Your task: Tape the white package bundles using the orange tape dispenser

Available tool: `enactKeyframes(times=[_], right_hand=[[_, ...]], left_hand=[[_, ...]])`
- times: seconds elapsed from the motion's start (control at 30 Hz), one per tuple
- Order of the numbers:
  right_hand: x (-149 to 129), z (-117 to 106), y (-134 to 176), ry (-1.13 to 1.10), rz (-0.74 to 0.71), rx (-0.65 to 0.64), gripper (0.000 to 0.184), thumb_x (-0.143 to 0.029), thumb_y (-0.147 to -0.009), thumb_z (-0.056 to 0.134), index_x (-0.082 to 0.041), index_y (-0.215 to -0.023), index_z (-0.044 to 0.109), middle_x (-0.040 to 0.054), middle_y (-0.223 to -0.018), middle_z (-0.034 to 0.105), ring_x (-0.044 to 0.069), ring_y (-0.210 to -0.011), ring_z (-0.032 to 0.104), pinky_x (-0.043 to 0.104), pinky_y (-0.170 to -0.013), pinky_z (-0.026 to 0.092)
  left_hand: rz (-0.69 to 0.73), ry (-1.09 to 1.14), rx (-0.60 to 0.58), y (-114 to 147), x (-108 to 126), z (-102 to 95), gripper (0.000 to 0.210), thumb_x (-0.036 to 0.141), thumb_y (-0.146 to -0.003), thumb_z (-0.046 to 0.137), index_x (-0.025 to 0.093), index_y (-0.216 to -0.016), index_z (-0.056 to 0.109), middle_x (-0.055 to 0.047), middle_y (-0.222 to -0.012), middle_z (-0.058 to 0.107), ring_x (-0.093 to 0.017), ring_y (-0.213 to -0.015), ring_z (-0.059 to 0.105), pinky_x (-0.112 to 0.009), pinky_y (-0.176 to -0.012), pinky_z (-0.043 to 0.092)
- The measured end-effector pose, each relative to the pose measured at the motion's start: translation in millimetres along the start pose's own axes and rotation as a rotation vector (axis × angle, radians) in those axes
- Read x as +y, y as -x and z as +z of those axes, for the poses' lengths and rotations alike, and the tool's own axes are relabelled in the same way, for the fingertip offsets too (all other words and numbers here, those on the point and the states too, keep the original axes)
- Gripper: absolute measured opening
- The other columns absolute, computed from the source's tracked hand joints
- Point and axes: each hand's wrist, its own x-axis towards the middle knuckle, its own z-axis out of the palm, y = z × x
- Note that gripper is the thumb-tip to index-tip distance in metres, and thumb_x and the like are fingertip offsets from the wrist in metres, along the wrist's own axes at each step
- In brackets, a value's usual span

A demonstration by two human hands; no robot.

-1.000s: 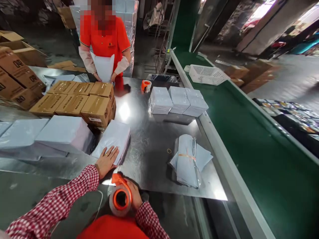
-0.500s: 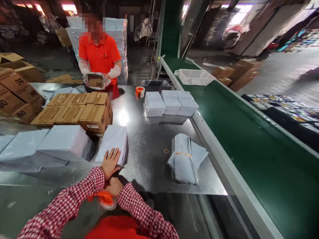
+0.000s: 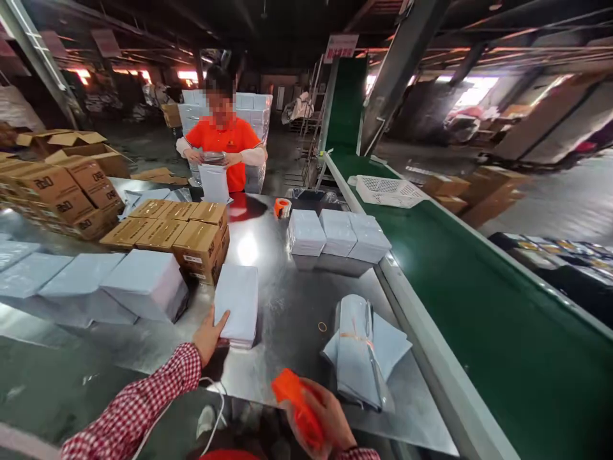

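Note:
My left hand [image 3: 209, 335] rests against the left side of a pale wrapped package [image 3: 237, 312] that lies on the steel table [image 3: 282, 300]. My right hand [image 3: 325, 418] grips an orange tape dispenser [image 3: 295, 404] low in the view, near the table's front edge. To the right of the package lies a bundle of pale plastic bags [image 3: 360, 348] held by a rubber band.
Brown cartons [image 3: 177, 233] and more pale packages [image 3: 115, 291] fill the left of the table. Three white stacks [image 3: 338, 231] and an orange tape roll [image 3: 281, 207] sit farther back. A person in an orange shirt [image 3: 223, 150] handles a package opposite. A green conveyor belt [image 3: 460, 306] runs along the right.
My right hand has brought the tape dispenser from the package's near edge out to the right. My left hand slid from the package's top to its left side. The view tilted up.

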Motion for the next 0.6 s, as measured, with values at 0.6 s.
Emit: enactKeyframes(times=[0.6], right_hand=[[-138.3, -21.4, -41.7, 0.023, -0.496, -0.135, 0.050, -0.053, -0.090, 0.058, -0.016, -0.120, 0.073, 0.0158, -0.119, 0.074, 0.031, -0.105, 0.072, 0.042, -0.093, 0.059]], left_hand=[[-0.213, 1.766, -0.438, 28.0, 100.4, -71.7, 0.060, 0.068, -0.081, 0.065, 0.014, -0.108, 0.068, -0.015, -0.112, 0.075, -0.021, -0.097, 0.074, -0.029, -0.088, 0.058]])
